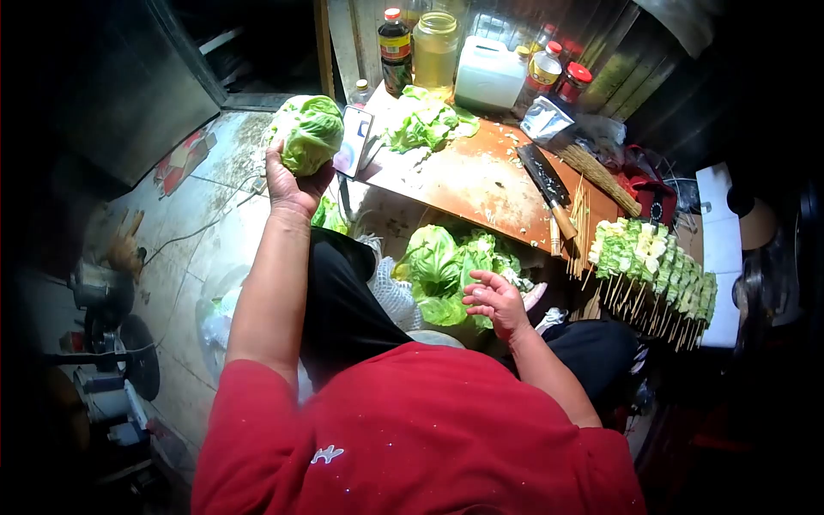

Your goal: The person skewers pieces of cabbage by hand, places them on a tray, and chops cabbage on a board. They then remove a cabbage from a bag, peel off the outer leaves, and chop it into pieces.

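Observation:
A round green cabbage (307, 133) rests in my left hand (294, 182), held up at the left of the table. My right hand (498, 302) is empty with its fingers apart, in front of my lap. Just beyond it lie loose cabbage leaves (433, 266) below the table's near edge. More leaves (422, 118) are piled on the wooden table (429, 178). A cleaver (542, 174) and bare skewers (581, 215) lie toward the table's right side. Many skewers threaded with green pieces (657, 266) are stacked at the right.
Behind the table's leaves stand a dark sauce bottle (395, 53), a jar of yellow liquid (434, 56) and a white jug (491, 75). A phone (353, 142) leans at the table's left edge. A fan (139, 356) is at the lower left.

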Motion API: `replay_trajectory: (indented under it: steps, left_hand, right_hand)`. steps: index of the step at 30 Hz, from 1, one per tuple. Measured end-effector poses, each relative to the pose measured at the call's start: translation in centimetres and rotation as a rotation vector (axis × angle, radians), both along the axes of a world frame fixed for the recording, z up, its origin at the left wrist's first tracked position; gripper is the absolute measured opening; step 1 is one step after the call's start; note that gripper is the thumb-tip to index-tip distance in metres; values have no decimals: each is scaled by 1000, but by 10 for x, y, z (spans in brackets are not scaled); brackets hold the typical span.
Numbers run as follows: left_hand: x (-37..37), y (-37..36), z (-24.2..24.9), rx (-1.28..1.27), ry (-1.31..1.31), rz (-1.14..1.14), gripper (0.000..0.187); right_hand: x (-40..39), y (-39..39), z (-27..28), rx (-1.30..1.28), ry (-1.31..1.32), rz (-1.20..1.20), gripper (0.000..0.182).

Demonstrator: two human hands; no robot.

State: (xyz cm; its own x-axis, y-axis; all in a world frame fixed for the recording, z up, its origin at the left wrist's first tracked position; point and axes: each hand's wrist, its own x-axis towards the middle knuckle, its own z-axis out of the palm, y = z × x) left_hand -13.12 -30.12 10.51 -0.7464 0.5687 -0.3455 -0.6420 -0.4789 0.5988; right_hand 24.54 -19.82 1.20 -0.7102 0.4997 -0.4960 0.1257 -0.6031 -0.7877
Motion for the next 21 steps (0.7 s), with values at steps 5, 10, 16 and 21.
replay_trajectory:
  steps: [5,10,16,21]
  left_hand:
    - [1,-1,-4,-45,53,106,55]
    - [-3,1,-9,-171,221,257,53]
    - [-2,3,-10,-149,433,409,91]
    - [10,3,-3,-166,591,460,92]
  right_hand:
    - [2,-3,-5,16,-16,46,47]
    - [6,-1,-8,21,-24,29,48]
    - [6,-2,-11,72,-47,51,49]
    - [6,-3,-14,99,-57,69,49]
